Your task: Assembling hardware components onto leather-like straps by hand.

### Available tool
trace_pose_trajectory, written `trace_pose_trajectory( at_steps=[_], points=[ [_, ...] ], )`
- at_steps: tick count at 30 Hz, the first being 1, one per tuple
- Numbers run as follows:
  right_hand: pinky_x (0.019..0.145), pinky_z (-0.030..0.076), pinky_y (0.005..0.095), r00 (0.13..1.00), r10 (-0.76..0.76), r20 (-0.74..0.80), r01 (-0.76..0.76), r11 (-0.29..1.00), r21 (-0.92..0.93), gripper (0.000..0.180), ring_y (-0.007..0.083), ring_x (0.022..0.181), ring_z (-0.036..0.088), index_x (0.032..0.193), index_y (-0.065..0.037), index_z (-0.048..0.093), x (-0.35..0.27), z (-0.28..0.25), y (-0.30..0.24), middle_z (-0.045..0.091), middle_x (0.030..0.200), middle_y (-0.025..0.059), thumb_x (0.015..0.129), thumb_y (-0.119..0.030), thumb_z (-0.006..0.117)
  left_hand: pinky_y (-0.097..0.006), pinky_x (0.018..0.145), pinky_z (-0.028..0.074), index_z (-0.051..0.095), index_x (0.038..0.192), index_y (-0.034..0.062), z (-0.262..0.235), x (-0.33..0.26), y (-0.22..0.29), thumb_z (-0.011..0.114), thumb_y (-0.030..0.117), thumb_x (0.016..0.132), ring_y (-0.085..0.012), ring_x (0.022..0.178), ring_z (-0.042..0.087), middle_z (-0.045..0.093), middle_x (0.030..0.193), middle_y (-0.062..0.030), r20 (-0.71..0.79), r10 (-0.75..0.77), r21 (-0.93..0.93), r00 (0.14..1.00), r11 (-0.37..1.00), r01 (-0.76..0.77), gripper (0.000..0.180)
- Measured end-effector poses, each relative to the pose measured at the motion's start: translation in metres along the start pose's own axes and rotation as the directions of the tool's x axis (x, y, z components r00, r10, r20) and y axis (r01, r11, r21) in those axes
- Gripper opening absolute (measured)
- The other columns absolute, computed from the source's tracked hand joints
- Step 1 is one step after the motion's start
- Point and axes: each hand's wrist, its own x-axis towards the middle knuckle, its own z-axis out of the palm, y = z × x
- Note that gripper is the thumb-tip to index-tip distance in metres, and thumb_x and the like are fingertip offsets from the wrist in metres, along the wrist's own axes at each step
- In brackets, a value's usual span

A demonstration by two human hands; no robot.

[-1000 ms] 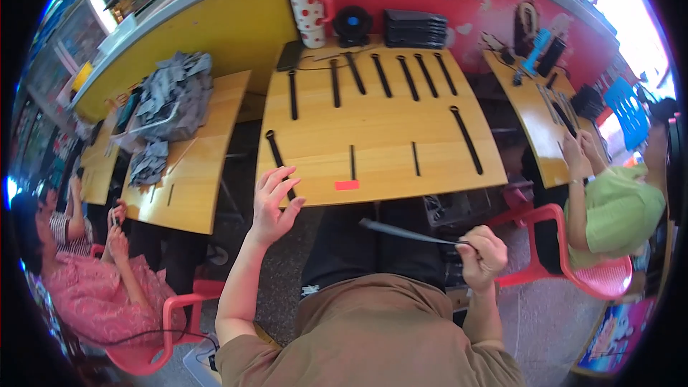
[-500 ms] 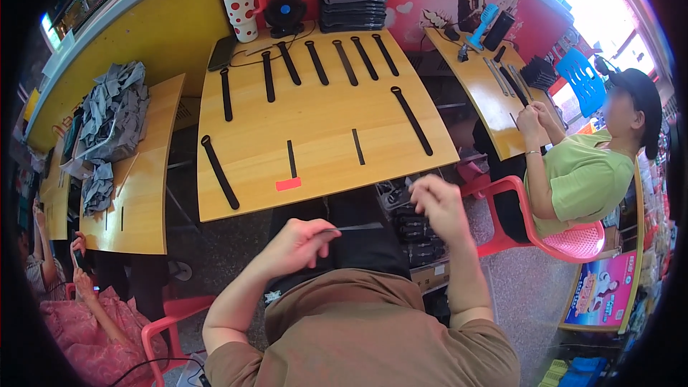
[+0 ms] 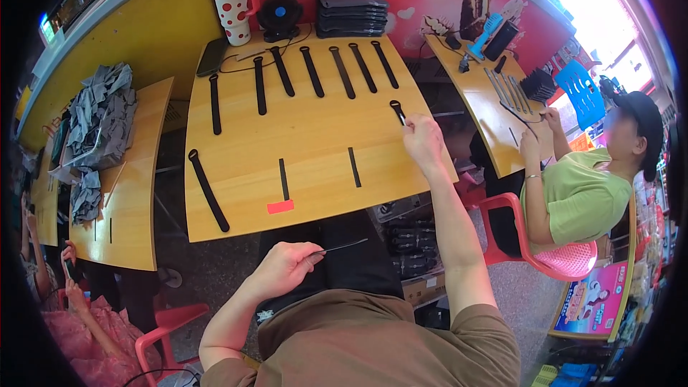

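Reaching: the right hand stretches out over the bench, its grip pinched on the near end of a black strap lying at the bench's right edge.
Left hand: the left hand sits low over the lap, grip closed on a thin dark strip that points right.
Laid out: more black straps lie in a row along the far side; one long strap lies slanted at the left.
Step, as I judge it: handling the strap at the edge.
Next calls for: a firm pinch, keeping clear of the neighbouring strap.
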Motion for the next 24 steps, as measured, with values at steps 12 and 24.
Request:
trace_pose_trajectory(
  at_steps=[12, 24],
  points=[
    [0.063, 0.046, 0.0290, 0.954, -0.281, 0.100, 0.166, 0.777, 0.608, 0.023, 0.0187, 0.074, 0.059, 0.096, -0.001, 0.066, -0.057, -0.034, -0.043, 0.062, 0.084, 0.0085, 0.077, -0.011, 0.076, -0.034, 0.063, 0.054, 0.065, 0.105, -0.0011, -0.019, 0.003, -0.006, 0.057, 0.006, 0.091, -0.0251, 0.071, 0.070, 0.068, 0.079, -0.0152, -0.033, 0.026, 0.133, 0.999, 0.991, -0.021, 0.017],
    [0.065, 0.047, 0.0259, 0.887, -0.437, 0.150, 0.171, 0.613, 0.772, 0.010, 0.0163, 0.075, 0.061, 0.089, 0.003, 0.066, -0.117, -0.051, -0.082, 0.062, 0.082, 0.0087, 0.082, 0.009, 0.063, -0.042, 0.060, 0.051, 0.065, 0.100, -0.0012, -0.060, 0.012, 0.004, 0.059, 0.004, 0.088, -0.0320, 0.070, 0.066, 0.065, 0.076, -0.0162, -0.099, 0.074, 0.105, 0.992, 0.992, -0.063, 0.015]
  ],
)
